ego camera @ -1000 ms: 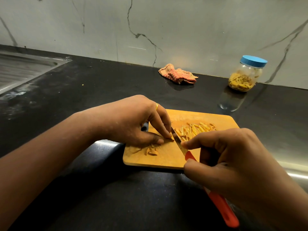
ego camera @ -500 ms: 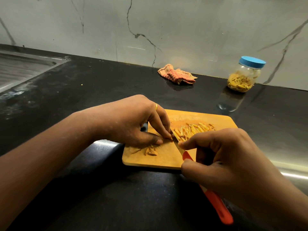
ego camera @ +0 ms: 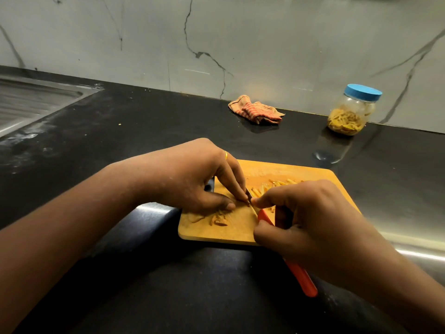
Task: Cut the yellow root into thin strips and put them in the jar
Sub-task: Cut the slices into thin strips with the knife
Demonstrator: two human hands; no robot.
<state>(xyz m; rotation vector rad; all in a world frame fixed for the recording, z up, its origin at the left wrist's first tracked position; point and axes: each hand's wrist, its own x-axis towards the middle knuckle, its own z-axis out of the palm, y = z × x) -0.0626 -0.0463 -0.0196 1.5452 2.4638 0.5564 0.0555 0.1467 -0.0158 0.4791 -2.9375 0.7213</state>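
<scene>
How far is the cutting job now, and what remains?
Done: thin yellow strips lie piled on the wooden cutting board, and the clear plastic jar holds some already. In hand: the left hand pins a root piece, mostly hidden, while the right hand holds the red-handled knife against it. Left: finish slicing, open the blue lid, move the strips in.

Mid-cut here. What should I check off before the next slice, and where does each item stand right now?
1. Right hand gripping knife handle: ok.
2. Left hand clear of the blade: not ok, fingertips right against it.
3. Amount of root left: cannot tell, hidden under the pinching fingers.
4. Cutting board lying flat: ok.
5. Cut strips piled beyond the blade: ok.
6. Jar open for filling: not ok, blue lid on.
</scene>
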